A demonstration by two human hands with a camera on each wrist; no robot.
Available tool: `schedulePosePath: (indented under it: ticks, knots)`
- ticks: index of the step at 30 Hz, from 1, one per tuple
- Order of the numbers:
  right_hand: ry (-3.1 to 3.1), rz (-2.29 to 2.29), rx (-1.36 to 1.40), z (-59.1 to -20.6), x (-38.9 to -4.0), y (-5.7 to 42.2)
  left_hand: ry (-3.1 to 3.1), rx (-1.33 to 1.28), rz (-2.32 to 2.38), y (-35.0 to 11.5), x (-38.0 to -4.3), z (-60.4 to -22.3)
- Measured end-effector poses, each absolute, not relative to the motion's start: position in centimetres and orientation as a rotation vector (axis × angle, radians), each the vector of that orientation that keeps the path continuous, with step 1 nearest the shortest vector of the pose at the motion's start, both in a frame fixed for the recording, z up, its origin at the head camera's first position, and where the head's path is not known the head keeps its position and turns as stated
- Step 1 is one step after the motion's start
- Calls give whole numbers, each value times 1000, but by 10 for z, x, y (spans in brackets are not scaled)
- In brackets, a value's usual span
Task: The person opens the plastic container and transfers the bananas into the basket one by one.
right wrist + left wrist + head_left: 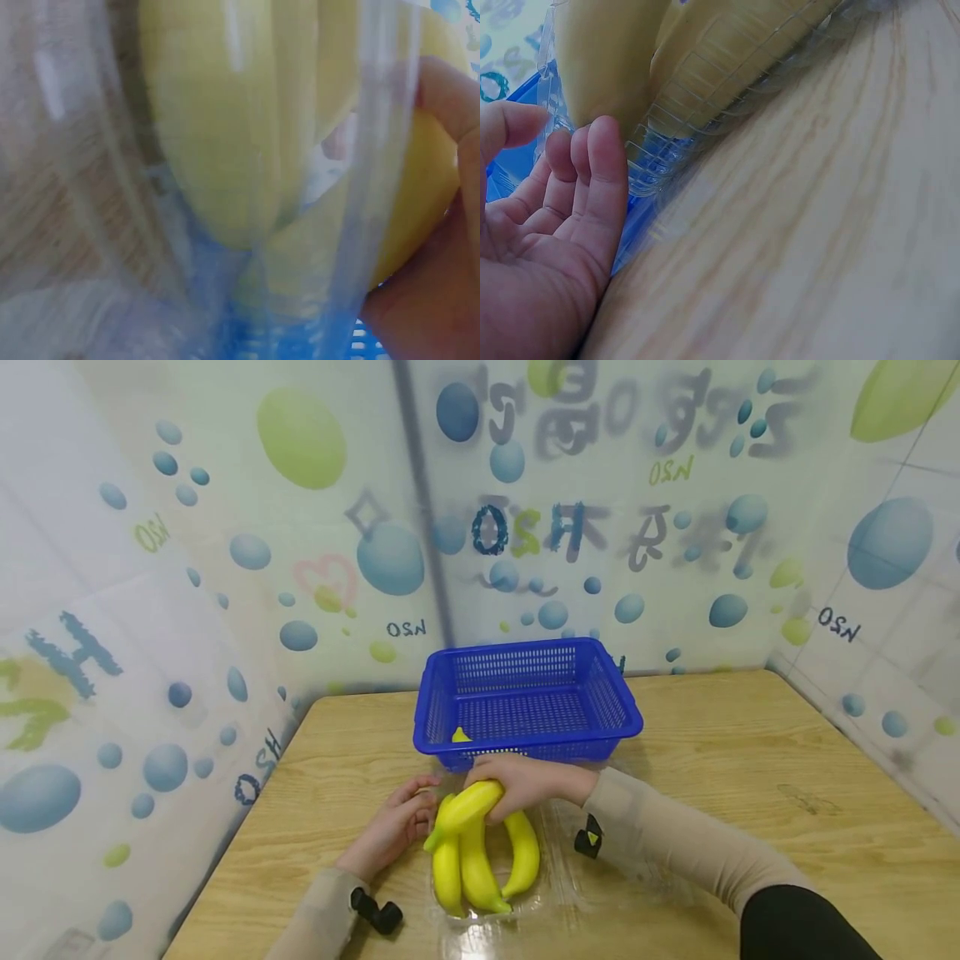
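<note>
My right hand (521, 781) grips a yellow banana (467, 808) from above, its green tip pointing down to the left. The held banana lies across the tops of other bananas (477, 872) in a clear plastic container (551, 868). In the right wrist view, fingers and thumb wrap round the held banana (424, 180), partly behind the container's clear wall. Beside the container's left wall is my left hand (397, 827). In the left wrist view, that hand's loosely bent fingers (606, 161) are right at the clear wall, holding nothing.
A blue perforated basket (517, 714) stands behind the container at the table's back. The tip of a yellow object (461, 736) shows inside its front left corner. Clear plastic (637, 868) extends right of the container on the wooden table (750, 777). A patterned curtain (337, 552) hangs behind.
</note>
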State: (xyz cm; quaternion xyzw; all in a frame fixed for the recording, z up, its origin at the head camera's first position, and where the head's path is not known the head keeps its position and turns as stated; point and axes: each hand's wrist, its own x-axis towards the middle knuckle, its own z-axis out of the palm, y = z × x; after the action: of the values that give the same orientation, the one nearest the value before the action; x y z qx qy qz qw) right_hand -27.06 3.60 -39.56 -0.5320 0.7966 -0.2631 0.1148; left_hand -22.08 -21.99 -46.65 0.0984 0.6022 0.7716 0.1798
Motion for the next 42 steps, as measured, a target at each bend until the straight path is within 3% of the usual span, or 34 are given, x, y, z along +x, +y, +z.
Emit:
schedulePosePath:
  ticks: [16, 42]
  knots:
    - [2278, -690, -1582, -370, -257, 29, 1749, 296, 2135, -219, -220, -465]
    - [2613, -405, -1529, -373, -242, 38, 1780, 232, 2129, -217, -217, -462]
